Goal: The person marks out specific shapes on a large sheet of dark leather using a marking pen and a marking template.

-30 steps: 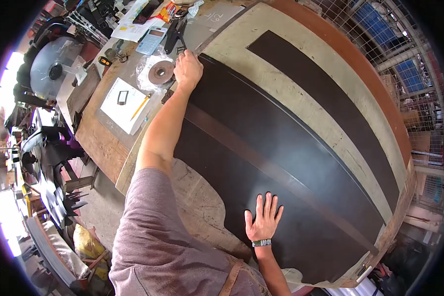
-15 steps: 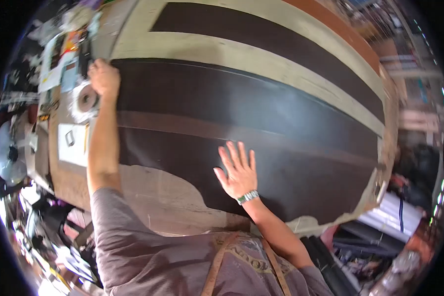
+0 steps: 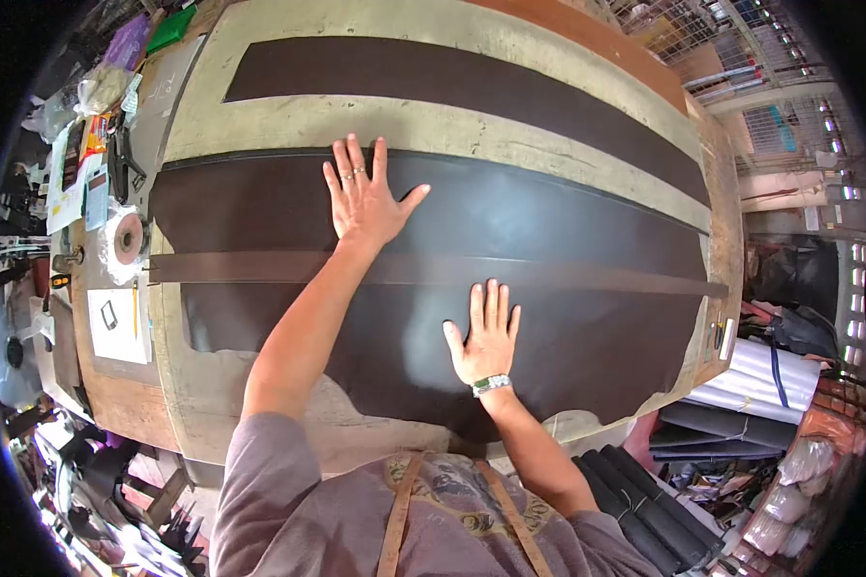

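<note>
Left hand (image 3: 364, 200) is flat on the dark brown sheet (image 3: 548, 216), fingers fanned out at its far edge, and the right hand (image 3: 487, 350) is splayed closer in, fingertips at the long brown strip (image 3: 587, 276) crossing it. Sheet's spread over the pale tabletop (image 3: 197, 91)

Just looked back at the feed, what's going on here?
A person rests the left hand and right hand, both spread flat, on a large dark sheet. The left is near its far edge, the right by a long brown strip lying across it. Neither grips anything. A narrower dark piece lies apart, beyond the sheet.
</note>
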Action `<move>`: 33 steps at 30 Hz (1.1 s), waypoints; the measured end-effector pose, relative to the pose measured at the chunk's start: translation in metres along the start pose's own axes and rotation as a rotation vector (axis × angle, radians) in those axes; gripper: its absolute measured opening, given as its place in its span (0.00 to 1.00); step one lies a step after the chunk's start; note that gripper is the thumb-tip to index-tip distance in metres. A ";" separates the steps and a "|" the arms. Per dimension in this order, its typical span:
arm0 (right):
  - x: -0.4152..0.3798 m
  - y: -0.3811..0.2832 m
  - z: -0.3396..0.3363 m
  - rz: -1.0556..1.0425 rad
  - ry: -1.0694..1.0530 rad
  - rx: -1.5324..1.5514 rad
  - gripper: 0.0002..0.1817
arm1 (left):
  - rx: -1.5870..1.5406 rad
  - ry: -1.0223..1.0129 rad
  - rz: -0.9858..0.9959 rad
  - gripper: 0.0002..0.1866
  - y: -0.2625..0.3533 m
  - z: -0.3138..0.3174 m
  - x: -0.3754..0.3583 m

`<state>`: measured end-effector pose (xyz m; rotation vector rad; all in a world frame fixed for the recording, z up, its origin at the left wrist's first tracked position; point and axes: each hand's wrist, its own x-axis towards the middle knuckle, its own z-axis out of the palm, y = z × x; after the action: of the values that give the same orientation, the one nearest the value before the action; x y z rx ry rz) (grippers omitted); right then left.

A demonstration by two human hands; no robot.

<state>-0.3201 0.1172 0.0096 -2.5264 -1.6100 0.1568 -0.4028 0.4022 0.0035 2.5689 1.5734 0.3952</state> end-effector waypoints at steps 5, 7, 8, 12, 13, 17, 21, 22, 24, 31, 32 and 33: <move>-0.001 -0.001 -0.007 0.016 -0.049 0.040 0.43 | 0.041 -0.029 -0.009 0.55 0.003 -0.006 -0.003; -0.002 0.018 -0.003 -0.007 -0.079 0.137 0.43 | 0.045 -0.080 -0.043 0.54 0.011 -0.011 -0.005; -0.005 0.031 -0.016 0.004 -0.040 0.168 0.42 | 0.024 -0.107 -0.041 0.54 0.025 -0.019 -0.010; -0.026 0.112 -0.045 0.106 0.119 0.040 0.41 | 0.064 -0.166 0.043 0.55 0.041 -0.023 -0.021; -0.032 0.136 -0.047 0.188 0.103 0.017 0.43 | 0.093 -0.176 0.011 0.55 0.043 -0.020 -0.021; -0.036 0.169 -0.031 0.369 0.056 -0.072 0.47 | 0.105 -0.165 0.011 0.54 0.043 -0.016 -0.021; -0.039 0.172 -0.033 0.380 0.014 -0.076 0.48 | 0.066 0.023 -0.017 0.53 0.075 0.001 -0.045; -0.040 0.173 -0.031 0.375 0.050 -0.029 0.49 | 0.044 -0.030 0.123 0.53 0.104 -0.006 -0.062; -0.043 0.176 -0.030 0.361 0.078 0.042 0.49 | -0.041 -0.052 0.377 0.53 0.180 -0.004 -0.113; -0.065 0.271 -0.070 0.064 -0.054 0.554 0.40 | -0.155 -0.073 0.344 0.53 0.271 0.010 -0.154; -0.073 0.289 -0.071 0.089 -0.021 0.583 0.40 | -0.125 -0.089 0.325 0.51 0.275 0.006 -0.155; -0.081 0.306 -0.072 0.110 0.007 0.604 0.40 | -0.110 -0.073 0.336 0.51 0.276 0.008 -0.155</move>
<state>-0.0696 -0.0884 0.0279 -2.1302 -1.1826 0.5519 -0.2298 0.1385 0.0316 2.7262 1.0640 0.3976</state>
